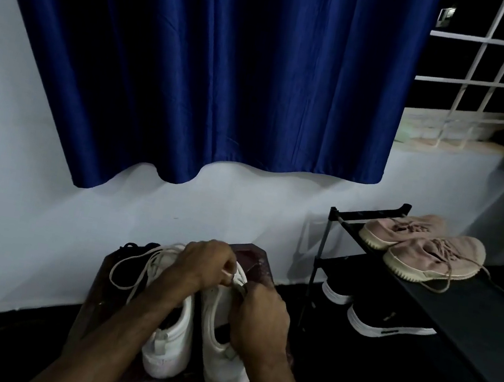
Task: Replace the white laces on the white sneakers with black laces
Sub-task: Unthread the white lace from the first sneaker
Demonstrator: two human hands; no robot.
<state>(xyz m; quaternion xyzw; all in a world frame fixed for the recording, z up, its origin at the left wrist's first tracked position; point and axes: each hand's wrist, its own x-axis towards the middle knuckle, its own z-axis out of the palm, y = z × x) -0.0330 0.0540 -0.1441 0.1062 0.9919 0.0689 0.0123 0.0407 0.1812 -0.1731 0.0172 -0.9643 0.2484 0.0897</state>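
Side by side on a dark brown wooden stool [259, 267], heels nearest: white low-top sneakers [215, 370]. Over the right-hand shoe's eyelets, left hand [205, 263] curled, pinching a flat white lace [128, 284] at the fingertips, slack looping away leftwards. Just beside it, right hand [262, 317] clenched round that shoe's upper.

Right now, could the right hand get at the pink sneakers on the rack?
Probably, once freed: the right hand grips the white sneaker, but the pink sneakers sit uncovered atop the rack, with nothing between.
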